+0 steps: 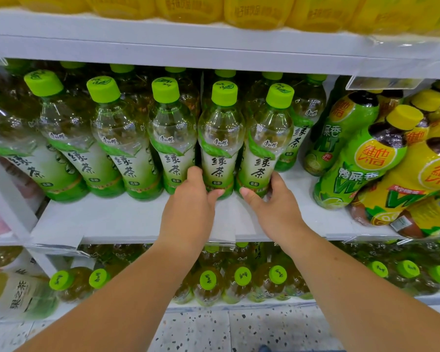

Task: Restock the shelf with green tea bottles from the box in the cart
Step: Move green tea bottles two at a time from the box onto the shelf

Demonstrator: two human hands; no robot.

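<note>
A row of several green tea bottles with lime caps stands upright on the white middle shelf (112,219). My left hand (188,199) grips the base of one front-row green tea bottle (220,138). Just to its right, my right hand (272,201) grips the base of the neighbouring green tea bottle (264,148). Both bottles stand on the shelf, side by side and almost touching. More green tea bottles fill the rows behind them. The box and the cart are out of view.
Yellow-green lemon tea bottles (366,158) lean at the right end of the same shelf. Yellow bottles (252,11) line the shelf above. The lower shelf holds more green-capped bottles (241,278). Speckled floor (214,329) lies below.
</note>
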